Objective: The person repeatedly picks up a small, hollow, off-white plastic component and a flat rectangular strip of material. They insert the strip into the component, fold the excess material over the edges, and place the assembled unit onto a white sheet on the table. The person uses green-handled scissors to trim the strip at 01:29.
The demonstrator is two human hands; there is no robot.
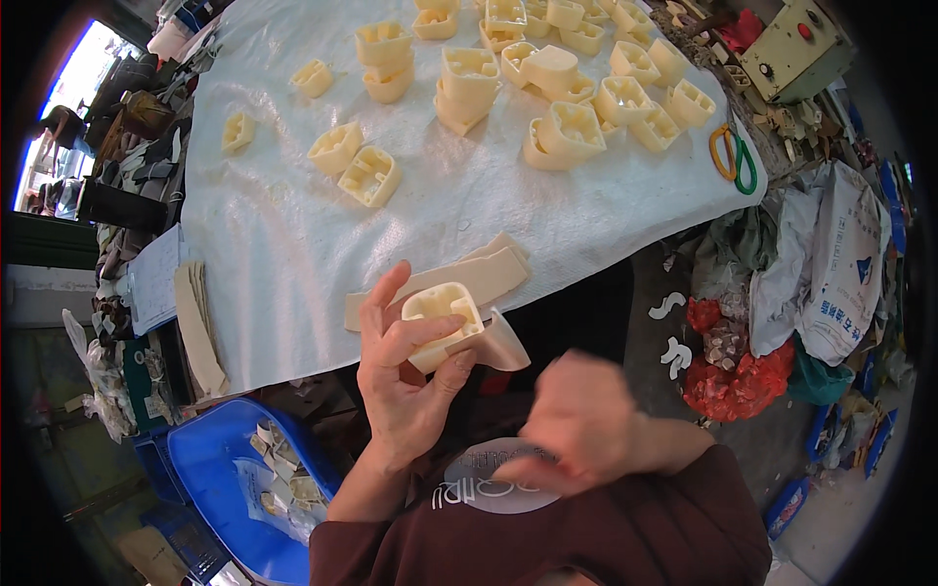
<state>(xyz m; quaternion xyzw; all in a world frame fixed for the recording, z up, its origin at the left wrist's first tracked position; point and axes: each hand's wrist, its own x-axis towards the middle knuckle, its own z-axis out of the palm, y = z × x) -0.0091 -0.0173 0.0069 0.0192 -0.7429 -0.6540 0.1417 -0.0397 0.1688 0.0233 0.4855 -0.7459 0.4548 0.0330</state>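
My left hand (403, 366) grips a hollow cream plastic piece (420, 307), open side up, with a finger reaching into it and the thumb against its near side. From that side a pale beige strip (503, 344) sticks out to the right, its free end curling upward. Smeared by motion, my right hand (578, 415) is in front of my chest, apart from the piece and the strip; its fingers are too blurred to read. Just beyond my left hand, flat beige strips (479, 278) lie stacked on the white-covered table (274, 293).
Several similar cream pieces (572, 127) stand singly and stacked across the far table. Scissors (733, 161) with orange and green handles lie at the right edge. More strips (198, 327) hang over the left edge. A blue bin (210, 459) sits lower left, with red bags (738, 381) at right.
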